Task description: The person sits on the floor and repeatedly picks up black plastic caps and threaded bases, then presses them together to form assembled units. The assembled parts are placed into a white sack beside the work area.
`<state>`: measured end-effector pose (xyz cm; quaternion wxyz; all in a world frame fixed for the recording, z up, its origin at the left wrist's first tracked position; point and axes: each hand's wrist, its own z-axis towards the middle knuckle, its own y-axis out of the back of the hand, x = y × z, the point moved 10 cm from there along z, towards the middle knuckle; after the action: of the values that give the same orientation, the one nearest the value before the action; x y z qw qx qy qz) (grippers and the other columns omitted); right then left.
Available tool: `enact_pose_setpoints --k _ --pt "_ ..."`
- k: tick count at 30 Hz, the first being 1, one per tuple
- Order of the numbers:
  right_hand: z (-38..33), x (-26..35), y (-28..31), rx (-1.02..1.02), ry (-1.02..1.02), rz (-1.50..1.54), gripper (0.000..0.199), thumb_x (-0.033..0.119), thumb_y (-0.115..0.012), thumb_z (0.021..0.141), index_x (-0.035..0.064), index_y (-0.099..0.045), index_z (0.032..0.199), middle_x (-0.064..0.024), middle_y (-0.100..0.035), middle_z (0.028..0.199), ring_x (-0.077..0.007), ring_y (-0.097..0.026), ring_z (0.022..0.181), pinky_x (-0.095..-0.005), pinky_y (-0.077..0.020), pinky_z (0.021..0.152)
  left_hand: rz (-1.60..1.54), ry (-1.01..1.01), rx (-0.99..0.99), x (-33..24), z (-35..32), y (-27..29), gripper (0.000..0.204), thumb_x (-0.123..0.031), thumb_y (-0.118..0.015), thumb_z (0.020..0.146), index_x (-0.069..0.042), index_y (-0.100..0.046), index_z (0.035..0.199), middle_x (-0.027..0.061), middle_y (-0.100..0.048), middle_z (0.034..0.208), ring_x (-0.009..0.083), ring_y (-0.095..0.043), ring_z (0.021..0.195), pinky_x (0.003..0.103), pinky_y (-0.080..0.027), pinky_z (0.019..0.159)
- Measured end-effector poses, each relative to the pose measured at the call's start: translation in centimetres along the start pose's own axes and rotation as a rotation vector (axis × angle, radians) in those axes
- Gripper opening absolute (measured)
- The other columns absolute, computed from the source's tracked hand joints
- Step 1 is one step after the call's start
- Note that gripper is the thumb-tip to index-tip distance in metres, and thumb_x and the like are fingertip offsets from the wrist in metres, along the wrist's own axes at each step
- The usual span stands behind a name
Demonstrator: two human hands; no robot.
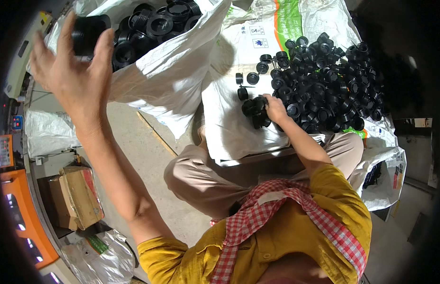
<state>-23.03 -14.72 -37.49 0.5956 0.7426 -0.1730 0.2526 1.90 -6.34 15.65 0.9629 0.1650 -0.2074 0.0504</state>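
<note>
My left hand (71,71) is raised at the upper left, its fingers spread wide. A blurred black threaded plastic part (91,35) shows between the thumb and index finger; whether they still touch it is unclear. Beside and behind it, an open white woven bag (177,61) holds many larger black threaded plastic parts (161,24). Farther right, my right hand (276,110) is closed at the left edge of a heap of small black plastic caps (319,80). Its fingers are curled on a cluster of small black caps (255,112); the fingertips are partly hidden.
The heap lies on a white woven sack (229,137) with a green and orange stripe. A few stray caps (252,78) lie left of it. Another white bag (383,184) stands at right. A cardboard box (78,196), a stick (156,135) and orange equipment (28,217) are at left.
</note>
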Motion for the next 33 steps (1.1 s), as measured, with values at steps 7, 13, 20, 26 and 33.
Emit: enact_pose_setpoints --k 7,13,20,26,33 --pt "-7.4 -0.4 8.1 -0.024 -0.343 1.000 0.043 0.004 -0.043 0.088 0.0093 -0.047 0.130 -0.0015 -0.055 0.093 -0.0078 -0.047 0.062 -0.0223 -0.0427 0.058 -1.229 0.529 0.739 -17.0 -14.8 -5.7 0.056 -0.020 -0.072 0.077 0.003 -0.052 0.125 0.0263 -0.045 0.133 0.0385 -0.043 0.125 0.041 -0.033 0.105" --pt "-11.3 3.3 9.0 0.112 0.099 0.860 0.047 0.002 -0.048 0.090 0.0076 -0.040 0.136 -0.0090 -0.052 0.117 -0.0214 -0.053 0.105 -0.0315 -0.0430 0.090 -2.050 1.628 1.621 -31.2 -32.0 -10.7 0.065 -0.016 -0.072 0.081 -0.005 -0.036 0.134 0.0110 -0.056 0.105 0.0204 -0.061 0.081 0.032 -0.054 0.066" --pt "-13.2 9.1 11.5 0.167 0.258 0.159 0.038 0.008 -0.067 0.079 -0.0007 -0.056 0.114 -0.0204 -0.058 0.103 -0.0348 -0.051 0.103 -0.0399 -0.0380 0.092 -2.260 1.534 1.515 -31.4 -31.2 -7.4 0.060 -0.010 -0.070 0.081 -0.011 -0.036 0.131 0.0113 -0.053 0.107 0.0215 -0.060 0.088 0.034 -0.055 0.063" --pt "-16.2 8.7 9.9 0.147 0.518 0.120 0.029 -0.005 -0.058 0.073 0.0001 -0.060 0.102 -0.0161 -0.055 0.100 -0.0324 -0.051 0.099 -0.0380 -0.0398 0.087 -2.091 1.024 1.982 -33.1 -34.3 -5.1 0.032 -0.013 -0.069 0.079 -0.004 -0.054 0.106 0.0105 -0.060 0.098 0.0250 -0.062 0.085 0.030 -0.053 0.062" --pt "-20.4 8.3 8.9 1.284 0.055 1.423 0.022 0.022 -0.058 0.091 0.0003 -0.061 0.089 -0.0108 -0.064 0.078 -0.0256 -0.062 0.082 -0.0374 -0.0463 0.080 -1.640 -0.392 0.486 -27.9 -19.6 0.3 0.025 -0.001 -0.062 0.076 -0.002 -0.057 0.100 0.0122 -0.065 0.098 0.0347 -0.063 0.092 0.036 -0.051 0.081"
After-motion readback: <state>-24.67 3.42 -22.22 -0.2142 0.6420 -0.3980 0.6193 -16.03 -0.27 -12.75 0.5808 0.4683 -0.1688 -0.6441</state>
